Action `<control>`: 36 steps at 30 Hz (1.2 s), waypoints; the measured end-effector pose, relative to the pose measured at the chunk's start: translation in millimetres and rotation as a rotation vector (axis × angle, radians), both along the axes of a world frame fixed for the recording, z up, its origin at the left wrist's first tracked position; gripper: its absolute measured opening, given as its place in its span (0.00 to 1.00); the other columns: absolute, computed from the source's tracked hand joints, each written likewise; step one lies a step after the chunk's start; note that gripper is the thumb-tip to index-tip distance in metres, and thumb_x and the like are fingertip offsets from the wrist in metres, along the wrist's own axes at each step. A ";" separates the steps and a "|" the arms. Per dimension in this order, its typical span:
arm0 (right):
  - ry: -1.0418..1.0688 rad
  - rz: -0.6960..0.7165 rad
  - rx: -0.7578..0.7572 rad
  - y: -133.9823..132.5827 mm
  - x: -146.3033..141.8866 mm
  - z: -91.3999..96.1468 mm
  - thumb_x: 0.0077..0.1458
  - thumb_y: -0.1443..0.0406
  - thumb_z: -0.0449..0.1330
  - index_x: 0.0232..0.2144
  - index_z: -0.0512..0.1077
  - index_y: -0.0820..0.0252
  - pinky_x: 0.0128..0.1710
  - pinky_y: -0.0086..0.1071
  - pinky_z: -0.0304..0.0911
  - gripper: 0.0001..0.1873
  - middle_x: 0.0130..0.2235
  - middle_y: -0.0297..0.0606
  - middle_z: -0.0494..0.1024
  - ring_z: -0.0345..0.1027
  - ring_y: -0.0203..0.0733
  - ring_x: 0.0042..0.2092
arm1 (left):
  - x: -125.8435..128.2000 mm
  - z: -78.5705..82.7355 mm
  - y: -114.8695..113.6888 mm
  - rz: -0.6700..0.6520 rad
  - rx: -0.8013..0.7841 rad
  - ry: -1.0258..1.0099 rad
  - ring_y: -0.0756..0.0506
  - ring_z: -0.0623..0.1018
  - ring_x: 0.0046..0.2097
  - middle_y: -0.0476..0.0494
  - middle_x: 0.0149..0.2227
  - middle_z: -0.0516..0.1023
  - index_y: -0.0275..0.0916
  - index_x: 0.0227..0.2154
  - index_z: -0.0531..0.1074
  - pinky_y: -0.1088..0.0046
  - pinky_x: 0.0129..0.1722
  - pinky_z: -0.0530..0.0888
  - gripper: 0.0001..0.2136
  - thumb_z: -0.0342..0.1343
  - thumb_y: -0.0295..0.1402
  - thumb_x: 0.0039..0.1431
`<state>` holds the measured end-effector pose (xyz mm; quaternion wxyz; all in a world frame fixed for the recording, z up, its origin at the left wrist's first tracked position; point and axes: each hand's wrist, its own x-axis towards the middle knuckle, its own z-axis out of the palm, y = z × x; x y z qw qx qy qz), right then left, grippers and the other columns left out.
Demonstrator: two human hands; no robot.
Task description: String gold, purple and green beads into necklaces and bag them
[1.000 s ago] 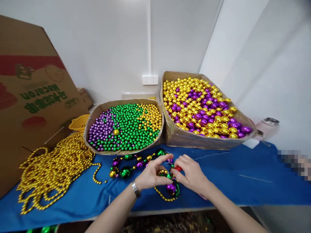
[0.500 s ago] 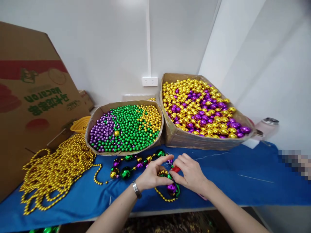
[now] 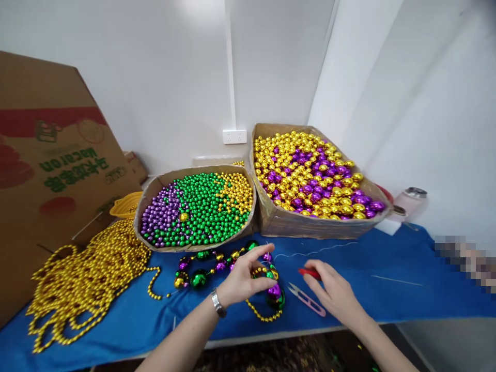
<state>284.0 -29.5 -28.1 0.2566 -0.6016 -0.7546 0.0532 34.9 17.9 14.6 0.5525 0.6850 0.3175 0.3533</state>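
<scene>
My left hand (image 3: pixel 248 276) is curled round part of a bead necklace (image 3: pixel 274 291), thumb and forefinger apart, with large purple and green beads and small gold ones showing beside the thumb. The rest of the necklace lies on the cloth behind the hand in green, purple and gold. My right hand (image 3: pixel 333 289) pinches a small red object (image 3: pixel 310 273), apart from the left hand; its kind is not clear. Pink thread snips (image 3: pixel 308 300) lie on the cloth between the hands, just left of the right hand.
A carton of small purple, green and gold beads (image 3: pixel 197 212) stands behind the hands. Right of it sits a carton of larger gold and purple beads (image 3: pixel 310 175). Gold bead strands (image 3: pixel 89 279) are heaped at left, before a big cardboard box (image 3: pixel 50 155). Blue cloth (image 3: pixel 368 299) covers the table.
My right hand has moved away to the right from the left hand, taking the red object with it. The thread snips have come into fuller view. My left hand stays by the beads.
</scene>
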 end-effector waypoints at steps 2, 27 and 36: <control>-0.019 -0.115 0.010 -12.8 18.8 -28.9 0.59 0.53 0.48 0.35 0.67 0.53 0.31 0.34 0.63 0.13 0.34 0.36 0.74 0.69 0.43 0.36 | 4.4 5.0 0.4 0.048 0.014 -0.025 0.50 0.74 0.35 0.37 0.56 0.66 0.43 0.55 0.63 0.73 0.34 0.74 0.31 0.63 0.31 0.46; 1.350 0.529 -0.184 22.1 -87.9 173.9 0.59 0.54 0.53 0.35 0.68 0.57 0.25 0.27 0.59 0.14 0.28 0.29 0.63 0.54 0.27 0.22 | 9.3 131.0 76.4 0.579 0.304 -0.446 0.50 0.75 0.34 0.32 0.62 0.54 0.40 0.59 0.57 0.77 0.24 0.75 0.34 0.62 0.34 0.49; 1.310 0.463 -0.004 18.5 -89.0 273.2 0.60 0.60 0.51 0.33 0.72 0.58 0.22 0.23 0.56 0.12 0.24 0.23 0.64 0.57 0.21 0.21 | -49.5 114.8 126.9 0.764 0.832 0.071 0.38 0.63 0.58 0.33 0.59 0.60 0.37 0.58 0.58 0.55 0.56 0.62 0.28 0.55 0.38 0.54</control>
